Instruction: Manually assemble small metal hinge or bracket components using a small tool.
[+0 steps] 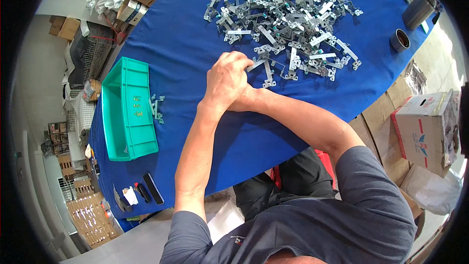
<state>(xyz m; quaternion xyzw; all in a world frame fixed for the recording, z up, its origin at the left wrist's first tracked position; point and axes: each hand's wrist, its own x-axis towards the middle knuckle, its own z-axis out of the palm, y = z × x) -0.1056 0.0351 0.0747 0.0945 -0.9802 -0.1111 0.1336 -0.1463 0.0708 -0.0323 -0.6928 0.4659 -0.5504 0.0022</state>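
Note:
My left hand [225, 79] is closed, its fingers curled at the near left edge of a heap of metal brackets [293, 24]. Beside its fingertips is the pale end of one bracket [256, 65]; I cannot tell if it is gripped. My right hand [243, 99] lies under the left wrist, forearms crossing there, and its fingers are hidden. The brackets are silvery, with flat bars, holed end plates and small green parts. Several more brackets [157, 109] lie against a green plastic crate [142, 139] at the left.
A blue cloth [181, 34] covers the table. A dark cup [399, 40] and a metal flask [419, 11] stand at the far right. Near the left front edge lie a black flat object [153, 188] and small tools. A cardboard box [424, 129] stands right of the table.

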